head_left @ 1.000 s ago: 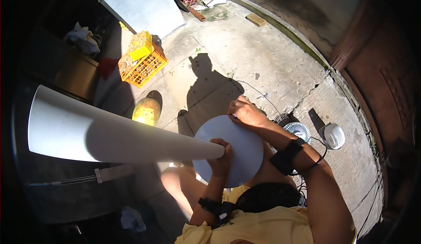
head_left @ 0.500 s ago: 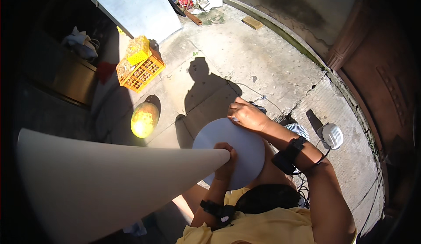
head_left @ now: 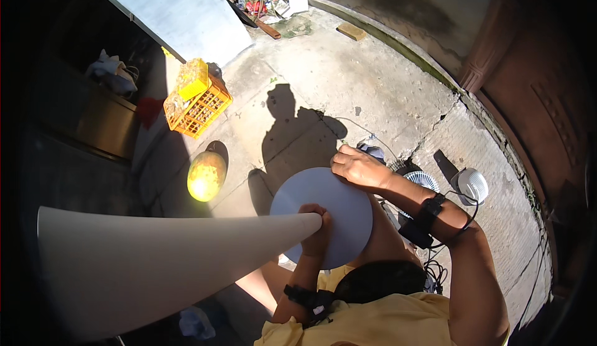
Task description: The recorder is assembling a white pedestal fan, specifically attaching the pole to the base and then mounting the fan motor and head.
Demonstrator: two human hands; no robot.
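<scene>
My left hand (head_left: 314, 229) is closed around the narrow-looking end of a long white tube (head_left: 174, 259), whose wide-looking end reaches the lower left, close to the view. Right at that hand lies a flat pale round disc (head_left: 345, 215) over my lap. Whether tube and disc are joined is hidden by the hand. My right hand (head_left: 360, 167) is at the disc's far right rim, its fingers curled and pressed together; what they pinch cannot be made out. Black straps with small devices sit on both wrists.
On the concrete ground are a yellow-green melon-like fruit (head_left: 206, 176), an orange crate (head_left: 202, 109) with a yellow basket (head_left: 193, 79) on it, and a brick (head_left: 351, 32). White ribbed round items (head_left: 472, 185) and black cables (head_left: 435, 271) lie right. A pale panel (head_left: 180, 10) stands at upper left.
My right hand has shifted slightly right and down, still near the disc's rim. The tube's wide-looking end sits lower and farther right in view. The left hand keeps its hold.
</scene>
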